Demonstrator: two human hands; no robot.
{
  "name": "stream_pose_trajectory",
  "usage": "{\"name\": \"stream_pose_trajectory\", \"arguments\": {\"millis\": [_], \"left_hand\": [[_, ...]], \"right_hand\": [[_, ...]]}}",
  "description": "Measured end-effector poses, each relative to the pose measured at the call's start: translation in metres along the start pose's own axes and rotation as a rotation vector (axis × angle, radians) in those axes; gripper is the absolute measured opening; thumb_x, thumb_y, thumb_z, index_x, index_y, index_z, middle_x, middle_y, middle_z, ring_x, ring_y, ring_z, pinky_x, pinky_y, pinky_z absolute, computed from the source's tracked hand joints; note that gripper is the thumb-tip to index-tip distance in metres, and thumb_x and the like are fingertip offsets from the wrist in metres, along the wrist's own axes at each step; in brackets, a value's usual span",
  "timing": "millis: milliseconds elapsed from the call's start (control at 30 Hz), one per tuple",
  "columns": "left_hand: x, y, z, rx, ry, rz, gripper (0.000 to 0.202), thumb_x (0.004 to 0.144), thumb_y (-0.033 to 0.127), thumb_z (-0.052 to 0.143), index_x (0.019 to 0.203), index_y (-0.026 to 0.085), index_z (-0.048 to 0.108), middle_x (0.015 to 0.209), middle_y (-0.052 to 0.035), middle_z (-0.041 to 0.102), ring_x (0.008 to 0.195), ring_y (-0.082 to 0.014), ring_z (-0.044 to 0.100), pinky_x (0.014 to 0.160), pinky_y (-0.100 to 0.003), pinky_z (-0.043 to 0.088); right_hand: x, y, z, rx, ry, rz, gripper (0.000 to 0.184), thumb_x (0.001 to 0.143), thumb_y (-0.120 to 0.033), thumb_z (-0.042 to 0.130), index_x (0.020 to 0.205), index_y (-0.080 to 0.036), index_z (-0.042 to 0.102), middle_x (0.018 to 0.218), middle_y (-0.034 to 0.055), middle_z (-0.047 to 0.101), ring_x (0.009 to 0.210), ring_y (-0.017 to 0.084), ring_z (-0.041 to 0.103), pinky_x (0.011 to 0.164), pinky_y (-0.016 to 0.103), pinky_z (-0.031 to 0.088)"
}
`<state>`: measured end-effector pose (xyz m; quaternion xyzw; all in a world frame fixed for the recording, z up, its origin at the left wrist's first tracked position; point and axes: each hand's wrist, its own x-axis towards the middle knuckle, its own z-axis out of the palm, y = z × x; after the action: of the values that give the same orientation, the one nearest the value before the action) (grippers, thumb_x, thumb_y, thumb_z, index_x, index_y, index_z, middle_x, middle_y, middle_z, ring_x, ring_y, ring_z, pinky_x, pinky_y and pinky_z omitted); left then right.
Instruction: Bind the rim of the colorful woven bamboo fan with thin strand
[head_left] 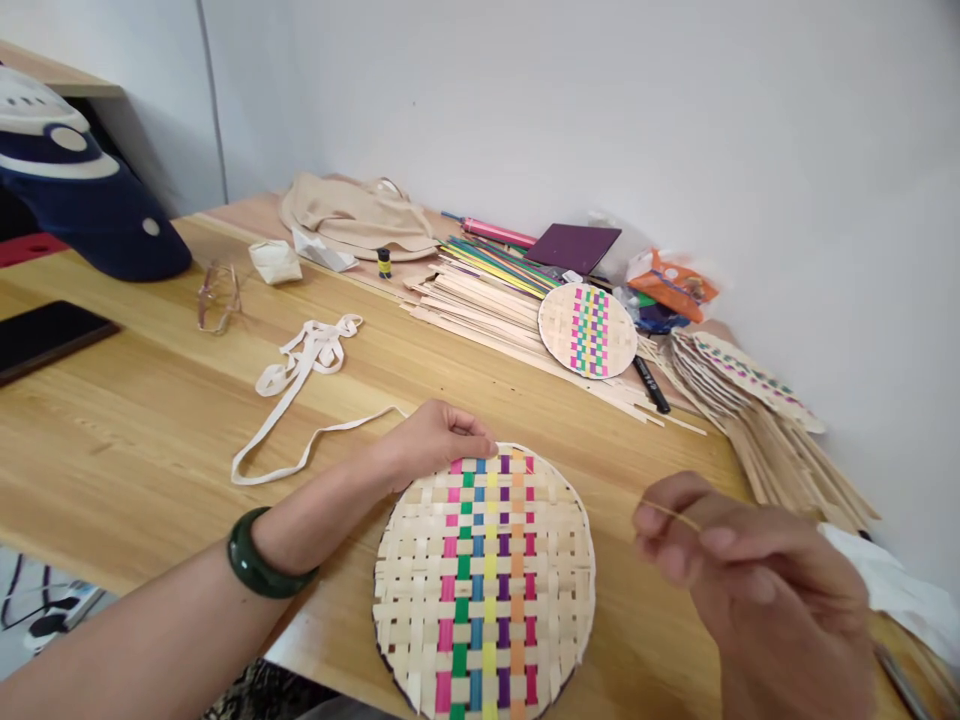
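Observation:
My left hand, with a dark green bangle on its wrist, pinches the top edge of a round woven bamboo fan face. Bright pink, green, blue, yellow, purple and orange strips run down its middle. White edging tape trails from under this hand and lies loosely bunched on the table; pale trim lines the disc's upper right rim, while a dark line shows lower down. Right of the disc, my right hand is raised, its fingertips closed on a thin yellow thread-like strand. Whether a needle is there cannot be seen.
A second woven disc leans on bamboo strips at the back, near a black marker. Stacked woven fans lie right. Glasses, a phone, a thread spool and a blue cap are leftward.

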<state>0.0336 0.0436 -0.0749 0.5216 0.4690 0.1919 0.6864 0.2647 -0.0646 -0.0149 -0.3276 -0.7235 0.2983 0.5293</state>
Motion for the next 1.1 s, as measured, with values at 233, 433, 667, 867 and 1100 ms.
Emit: {"name": "stream_pose_trajectory", "arguments": {"millis": [233, 433, 667, 867, 1100], "left_hand": [[-0.005, 0.006, 0.004, -0.081, -0.091, -0.05, 0.01, 0.068, 0.027, 0.073, 0.07, 0.017, 0.072, 0.064, 0.0016, 0.068, 0.054, -0.0078, 0.056, 0.051, -0.017, 0.044], [-0.01, 0.012, 0.006, -0.064, -0.124, -0.044, 0.009, 0.07, 0.025, 0.073, 0.071, 0.017, 0.072, 0.064, 0.0017, 0.068, 0.054, -0.0074, 0.057, 0.051, -0.016, 0.043], [-0.014, 0.008, 0.016, -0.021, -0.228, 0.01, 0.017, 0.069, 0.031, 0.074, 0.076, 0.015, 0.074, 0.069, 0.0001, 0.069, 0.059, -0.0087, 0.057, 0.055, -0.018, 0.043], [-0.016, 0.008, 0.02, -0.068, -0.201, -0.011, 0.016, 0.067, 0.031, 0.075, 0.074, 0.016, 0.074, 0.068, -0.0002, 0.07, 0.057, -0.0095, 0.057, 0.055, -0.02, 0.043], [-0.017, 0.007, 0.022, -0.028, -0.235, 0.055, 0.01, 0.071, 0.025, 0.072, 0.076, 0.017, 0.075, 0.069, 0.0007, 0.07, 0.06, -0.009, 0.057, 0.055, -0.018, 0.042]], "right_hand": [[0.003, 0.019, 0.007, -0.719, -0.176, -0.027, 0.036, 0.084, -0.011, 0.061, 0.118, -0.025, 0.063, 0.092, 0.005, 0.07, 0.081, 0.018, 0.065, 0.068, 0.03, 0.053], [0.0, 0.042, -0.007, -0.664, 0.227, 0.187, 0.023, 0.087, -0.021, 0.06, 0.108, -0.022, 0.068, 0.087, 0.0046, 0.069, 0.077, 0.017, 0.063, 0.073, 0.032, 0.053], [0.001, 0.056, 0.017, 0.218, -0.101, 1.11, 0.034, 0.079, -0.048, 0.067, 0.068, -0.016, 0.067, 0.064, 0.0012, 0.062, 0.058, 0.012, 0.053, 0.054, 0.023, 0.043], [0.006, 0.045, 0.029, 0.414, -0.098, 1.241, 0.028, 0.071, -0.046, 0.074, 0.081, -0.019, 0.072, 0.075, 0.001, 0.067, 0.071, 0.016, 0.058, 0.065, 0.027, 0.043], [0.005, 0.043, 0.031, 0.543, 0.013, 1.325, 0.033, 0.066, -0.044, 0.079, 0.061, -0.016, 0.062, 0.054, -0.0044, 0.055, 0.049, 0.007, 0.044, 0.05, 0.021, 0.035]]}}
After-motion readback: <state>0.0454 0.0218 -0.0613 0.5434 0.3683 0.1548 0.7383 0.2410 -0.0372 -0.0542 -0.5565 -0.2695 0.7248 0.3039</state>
